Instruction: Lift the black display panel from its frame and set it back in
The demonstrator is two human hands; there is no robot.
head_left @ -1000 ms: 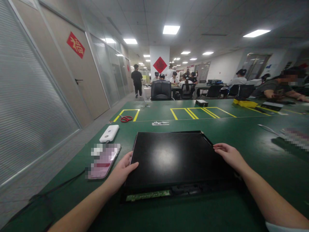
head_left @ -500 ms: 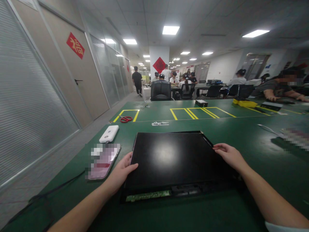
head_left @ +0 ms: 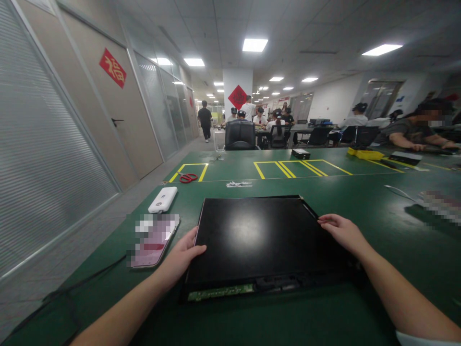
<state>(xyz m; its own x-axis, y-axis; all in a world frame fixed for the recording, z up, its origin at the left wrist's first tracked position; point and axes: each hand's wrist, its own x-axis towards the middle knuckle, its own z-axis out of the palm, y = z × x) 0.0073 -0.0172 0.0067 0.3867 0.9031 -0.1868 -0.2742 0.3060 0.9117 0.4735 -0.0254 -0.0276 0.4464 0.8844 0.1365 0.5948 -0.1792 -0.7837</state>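
Note:
A black LCD screen panel (head_left: 252, 240) lies in a dark frame (head_left: 312, 208) in front of me, its glossy face up with a bright reflection in the middle. A strip of green circuit board (head_left: 220, 292) shows along its near edge. My left hand (head_left: 188, 247) grips the panel's left edge, thumb on top and fingers partly hidden at the side. At the right, my right hand (head_left: 340, 230) pinches the frame's edge between thumb and fingers.
On the green table (head_left: 108, 298) a phone (head_left: 158, 245) and a white power bank (head_left: 163, 200) lie left of the panel. Red-handled scissors (head_left: 188, 178), small white pieces (head_left: 239, 184) and a black box (head_left: 300, 154) are farther back. A co-worker (head_left: 414, 129) sits at the far right.
Both my hands and the panel stay practically still. In the background, a walking person has moved slightly, and the co-worker's arms at the right have shifted.

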